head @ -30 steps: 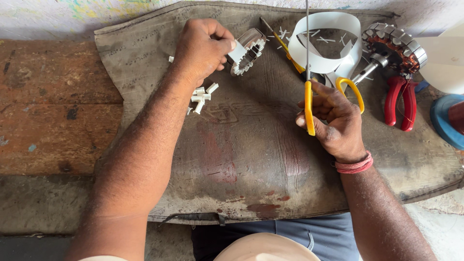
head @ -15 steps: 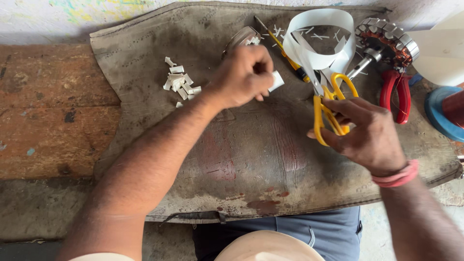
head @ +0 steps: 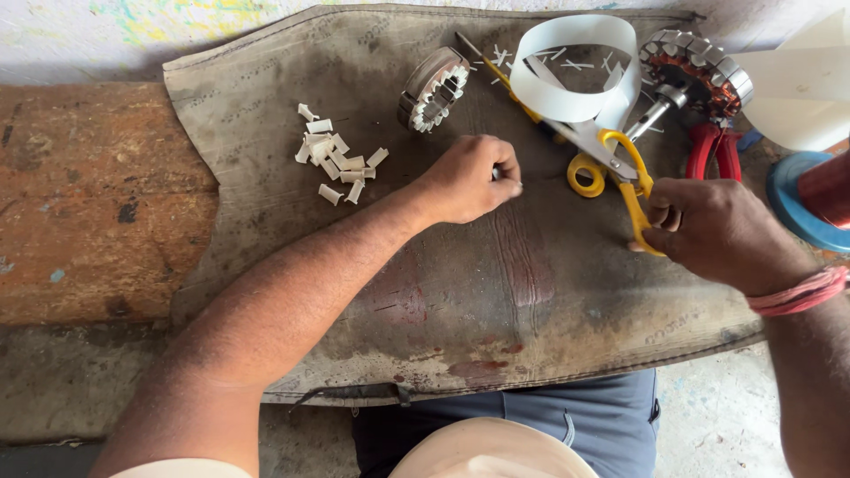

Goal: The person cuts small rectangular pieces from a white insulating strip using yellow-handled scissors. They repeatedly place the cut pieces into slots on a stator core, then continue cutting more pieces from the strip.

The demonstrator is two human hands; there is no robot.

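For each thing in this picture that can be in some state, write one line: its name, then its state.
left hand: fingers curled, pinching something too small to tell
right hand: gripping the scissors' handle
yellow scissors: lying on the mat, blades shut
red pliers: lying, untouched
white paper strip: looped
white insulation pieces: cut, piled

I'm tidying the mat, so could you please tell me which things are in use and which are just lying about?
In use:
- yellow-handled scissors, under the right hand
- left hand, fingers pinched together

Lying about:
- toothed metal ring
- pile of white paper bits
- red-handled pliers
- white strip loop
- copper-wound stator
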